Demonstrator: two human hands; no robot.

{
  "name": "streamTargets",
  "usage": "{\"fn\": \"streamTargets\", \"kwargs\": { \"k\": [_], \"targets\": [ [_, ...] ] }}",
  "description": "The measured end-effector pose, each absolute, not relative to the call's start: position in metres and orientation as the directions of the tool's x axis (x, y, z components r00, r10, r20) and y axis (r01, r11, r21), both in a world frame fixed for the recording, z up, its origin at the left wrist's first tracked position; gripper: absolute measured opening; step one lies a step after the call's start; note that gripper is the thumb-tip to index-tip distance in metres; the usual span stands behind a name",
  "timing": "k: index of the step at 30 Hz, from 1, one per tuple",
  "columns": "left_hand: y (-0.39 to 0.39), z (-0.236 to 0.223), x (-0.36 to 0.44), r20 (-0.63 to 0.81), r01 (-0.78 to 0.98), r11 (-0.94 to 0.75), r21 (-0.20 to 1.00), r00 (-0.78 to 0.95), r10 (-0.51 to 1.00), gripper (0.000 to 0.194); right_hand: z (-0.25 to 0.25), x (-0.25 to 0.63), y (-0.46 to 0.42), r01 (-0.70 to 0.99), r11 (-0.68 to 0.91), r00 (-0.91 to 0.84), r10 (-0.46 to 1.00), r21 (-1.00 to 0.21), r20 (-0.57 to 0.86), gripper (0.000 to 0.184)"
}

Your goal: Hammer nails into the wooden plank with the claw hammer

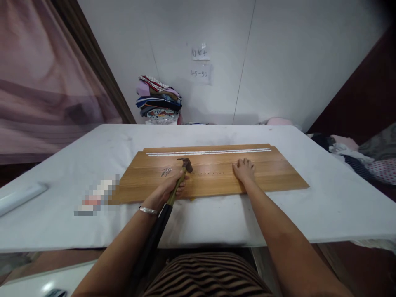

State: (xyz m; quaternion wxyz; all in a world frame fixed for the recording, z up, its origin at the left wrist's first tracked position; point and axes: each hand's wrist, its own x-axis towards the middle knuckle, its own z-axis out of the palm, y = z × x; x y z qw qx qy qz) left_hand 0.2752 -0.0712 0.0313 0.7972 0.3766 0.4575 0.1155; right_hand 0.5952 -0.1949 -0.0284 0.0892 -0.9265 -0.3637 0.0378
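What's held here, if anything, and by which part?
The left hand holds a claw hammer by its handle, near the head; the right hand rests on the wooden board, nothing visibly held.

Nails (166, 171) too tiny to count; curtain (52, 62) cropped.

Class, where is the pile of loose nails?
In the head view, the nails lie left of centre on the wooden board, just left of the hammer head.
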Motion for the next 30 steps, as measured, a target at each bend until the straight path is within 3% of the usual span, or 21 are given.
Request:
{"fn": "streamTargets", "kwargs": {
  "k": [30],
  "targets": [
    [-0.076,0.035,0.278,-0.65,0.204,0.66,0.723,0.522,0.552,0.034,-0.033,0.599,-0.194,0.662,-0.719,0.736,0.677,-0.209,0.003,0.058]
  ]
}}
